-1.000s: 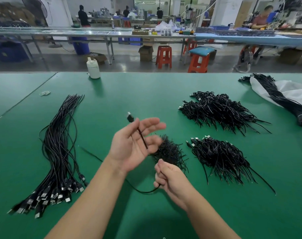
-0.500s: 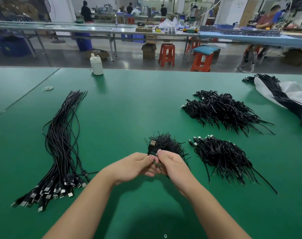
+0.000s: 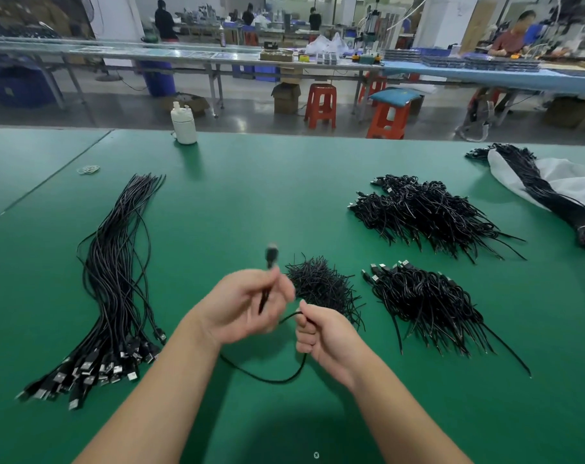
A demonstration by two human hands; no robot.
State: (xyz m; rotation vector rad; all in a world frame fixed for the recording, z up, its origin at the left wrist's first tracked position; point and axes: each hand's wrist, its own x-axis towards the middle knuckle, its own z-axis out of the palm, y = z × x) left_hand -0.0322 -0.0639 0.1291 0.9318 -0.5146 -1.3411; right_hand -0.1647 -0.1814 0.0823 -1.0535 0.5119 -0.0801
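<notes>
Cable [image 3: 267,380], thin and black, loops slack from left hand [image 3: 247,304] pinching below its blocky plug [image 3: 271,254] to fisted right hand [image 3: 326,336].

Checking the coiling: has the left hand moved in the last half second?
Yes. The left hand, holding the thin black cable, moved up the view, now level with the small pile of black ties, apart from the right hand.

Green bench [image 3: 251,202]; black cables [image 3: 117,279] with silver plugs; a white bottle [image 3: 184,123] at its far edge; red stools [image 3: 320,105] beyond.
</notes>
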